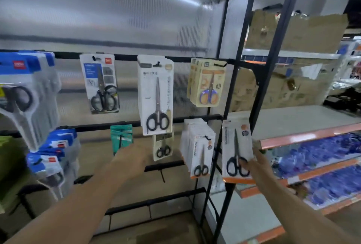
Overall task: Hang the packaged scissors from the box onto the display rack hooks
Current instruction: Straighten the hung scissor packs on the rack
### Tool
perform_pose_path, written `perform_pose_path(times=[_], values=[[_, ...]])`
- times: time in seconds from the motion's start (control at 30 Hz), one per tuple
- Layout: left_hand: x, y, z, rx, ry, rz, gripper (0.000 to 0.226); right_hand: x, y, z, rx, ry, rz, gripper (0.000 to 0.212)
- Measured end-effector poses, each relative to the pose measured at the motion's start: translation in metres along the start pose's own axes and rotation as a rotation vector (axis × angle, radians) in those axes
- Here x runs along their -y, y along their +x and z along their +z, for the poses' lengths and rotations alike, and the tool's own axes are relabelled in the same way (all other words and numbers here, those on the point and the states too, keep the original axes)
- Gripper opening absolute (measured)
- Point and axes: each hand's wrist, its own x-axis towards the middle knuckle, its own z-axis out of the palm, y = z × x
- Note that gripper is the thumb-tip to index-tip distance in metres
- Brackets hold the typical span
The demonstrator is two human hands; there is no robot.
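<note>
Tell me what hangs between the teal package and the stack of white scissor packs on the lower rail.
In the head view, a single cream pack of black-handled scissors hangs between the teal package and the white stack, just below the large white pack.

Packaged scissors: black-handled pair on white card with orange bottom edge, upright, held at lower right corner, just right of the rack post. Display rack: black bars, hooks carrying other hung scissor packs.
</note>
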Motion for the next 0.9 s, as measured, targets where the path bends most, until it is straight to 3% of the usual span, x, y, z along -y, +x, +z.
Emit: perform_pose_path(times=[0.27,0.37,0.47,0.6,0.77,0.9], values=[[-0.057,0.016,0.045,0.211,0.003,-0.015,0.033,-0.055,0.025,0.001,0.317,0.131,-0.017,0.068],[-0.078,0.018,0.054,0.242,-0.012,-0.035,0.031,-0.068,0.036,0.003,0.365,-0.146,-0.165,0.068],[-0.094,0.009,0.065,0.262,-0.038,-0.038,0.030,-0.081,0.042,0.003,0.439,-0.453,-0.192,0.068],[-0.099,-0.003,0.060,0.288,0.021,-0.111,0.036,-0.092,0.033,0.008,0.535,-0.537,-0.203,0.069],[-0.085,-0.012,0.041,0.290,0.029,-0.178,0.033,-0.078,0.037,0.025,0.494,-0.481,-0.144,0.067],[-0.078,-0.025,0.023,0.257,-0.001,-0.210,0.036,-0.070,0.040,0.039,0.580,-0.599,-0.080,0.075]])
